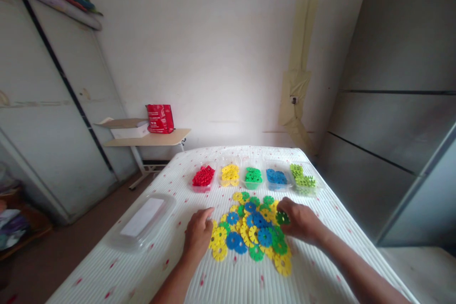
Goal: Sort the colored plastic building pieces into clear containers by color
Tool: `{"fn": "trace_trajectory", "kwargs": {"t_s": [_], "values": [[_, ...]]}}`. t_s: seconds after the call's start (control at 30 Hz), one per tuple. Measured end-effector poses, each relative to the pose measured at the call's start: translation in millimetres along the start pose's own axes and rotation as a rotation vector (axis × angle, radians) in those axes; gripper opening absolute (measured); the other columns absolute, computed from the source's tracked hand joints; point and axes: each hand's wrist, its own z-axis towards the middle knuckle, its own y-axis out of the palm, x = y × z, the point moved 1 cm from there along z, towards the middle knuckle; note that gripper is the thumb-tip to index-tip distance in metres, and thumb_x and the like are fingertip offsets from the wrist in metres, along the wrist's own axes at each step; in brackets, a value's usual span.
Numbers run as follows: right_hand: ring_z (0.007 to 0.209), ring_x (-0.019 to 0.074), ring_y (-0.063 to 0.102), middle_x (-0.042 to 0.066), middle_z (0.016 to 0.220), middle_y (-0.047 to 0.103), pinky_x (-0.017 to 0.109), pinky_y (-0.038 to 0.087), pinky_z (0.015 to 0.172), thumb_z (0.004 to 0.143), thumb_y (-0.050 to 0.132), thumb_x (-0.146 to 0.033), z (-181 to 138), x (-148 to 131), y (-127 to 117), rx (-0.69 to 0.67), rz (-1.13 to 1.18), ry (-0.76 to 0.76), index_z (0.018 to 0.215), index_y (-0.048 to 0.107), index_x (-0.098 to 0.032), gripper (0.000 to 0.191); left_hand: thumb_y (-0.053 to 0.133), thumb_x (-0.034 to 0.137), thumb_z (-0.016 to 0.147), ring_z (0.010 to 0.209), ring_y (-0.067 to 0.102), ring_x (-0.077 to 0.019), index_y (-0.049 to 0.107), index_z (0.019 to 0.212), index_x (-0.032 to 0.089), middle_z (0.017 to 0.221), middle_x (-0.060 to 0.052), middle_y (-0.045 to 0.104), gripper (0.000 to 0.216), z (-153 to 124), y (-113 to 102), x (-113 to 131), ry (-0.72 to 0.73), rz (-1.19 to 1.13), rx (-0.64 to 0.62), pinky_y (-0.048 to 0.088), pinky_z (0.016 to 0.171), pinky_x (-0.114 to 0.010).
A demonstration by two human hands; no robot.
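Observation:
A pile of flat plastic discs (pixel 254 230) in yellow, blue and green lies on the white bed cover. My left hand (pixel 198 234) rests at the pile's left edge, fingers curled down onto the yellow discs. My right hand (pixel 298 221) sits at the pile's right edge and pinches a dark green disc (pixel 282 217). Behind the pile stand clear tubs in a row: red discs (pixel 203 177), yellow discs (pixel 230 175), green discs (pixel 253 177), blue discs (pixel 276 177) and light green discs (pixel 302 179).
A clear lidded tray (pixel 142 221) lies to the left on the bed (pixel 249 280). A small side table (pixel 149 139) with a red bag (pixel 160 118) stands by the wall. Grey wardrobe doors flank both sides.

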Motion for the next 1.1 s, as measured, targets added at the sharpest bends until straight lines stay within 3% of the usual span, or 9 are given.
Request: {"fn": "trace_trajectory", "kwargs": {"t_s": [0.2,0.37,0.47,0.57,0.67,0.83,0.97,1.1], "values": [[0.086,0.0172,0.059,0.007,0.108,0.058,0.031,0.048,0.072,0.082,0.059,-0.03,61,-17,-44,0.178,-0.068,0.086,0.107,0.056,-0.018,0.028,0.043,0.004,0.075,0.095,0.059,-0.0165,0.061,0.107,0.016,0.099,-0.006,0.066,0.038,1,0,-1,-0.015,-0.03,0.023,0.045,0.088,-0.03],[0.097,0.019,0.057,0.007,0.116,0.055,0.04,0.049,0.081,0.088,0.052,-0.033,90,-25,-40,0.223,-0.05,0.094,0.116,0.052,-0.017,0.031,0.043,0.003,0.075,0.093,0.059,-0.0154,0.06,0.107,0.017,0.096,-0.005,0.066,0.039,0,0,-2,-0.022,-0.047,0.034,0.044,0.087,-0.029],[0.095,0.018,0.057,0.007,0.115,0.056,0.039,0.05,0.08,0.089,0.051,-0.033,84,-27,-25,0.213,-0.049,0.08,0.115,0.053,-0.018,0.03,0.044,0.003,0.074,0.092,0.059,-0.0157,0.061,0.105,0.017,0.095,-0.005,0.066,0.038,0,0,-2,-0.012,-0.045,0.044,0.045,0.086,-0.029],[0.086,0.0162,0.06,0.006,0.105,0.061,0.03,0.049,0.073,0.089,0.049,-0.032,65,-24,-5,0.192,-0.04,0.048,0.104,0.059,-0.019,0.022,0.045,0.003,0.073,0.092,0.059,-0.0166,0.062,0.105,0.016,0.095,-0.006,0.066,0.039,-1,-1,0,0.006,-0.035,0.06,0.045,0.086,-0.029],[0.077,0.016,0.062,0.005,0.091,0.064,0.024,0.043,0.063,0.088,0.043,-0.027,40,-13,13,0.199,-0.021,0.016,0.087,0.063,-0.02,0.021,0.045,0.003,0.074,0.094,0.058,-0.0172,0.063,0.105,0.018,0.097,-0.006,0.066,0.039,-3,-3,5,0.046,0.001,0.053,0.044,0.086,-0.03],[0.069,0.0164,0.061,0.005,0.082,0.063,0.024,0.039,0.058,0.088,0.033,-0.026,7,15,36,0.231,-0.003,0.058,0.08,0.06,-0.019,0.03,0.047,0.01,0.076,0.095,0.057,-0.0186,0.064,0.099,0.02,0.097,-0.005,0.066,0.03,-8,-9,24,0.137,0.05,0.013,0.042,0.087,-0.032],[0.071,0.0166,0.061,0.005,0.082,0.063,0.025,0.04,0.061,0.087,0.032,-0.028,0,30,45,0.237,0.077,0.135,0.079,0.059,-0.02,0.029,0.055,0.022,0.076,0.096,0.055,-0.0193,0.065,0.097,0.023,0.096,-0.003,0.065,0.023,-9,-9,45,0.204,0.094,-0.056,0.039,0.086,-0.032],[0.073,0.0174,0.061,0.005,0.082,0.062,0.026,0.041,0.064,0.086,0.032,-0.03,3,33,48,0.238,0.138,0.184,0.08,0.058,-0.02,0.028,0.062,0.03,0.07,0.097,0.053,-0.021,0.064,0.101,0.029,0.096,-0.002,0.063,0.031,-2,-3,60,0.188,0.215,-0.16,0.038,0.082,-0.032]]}}
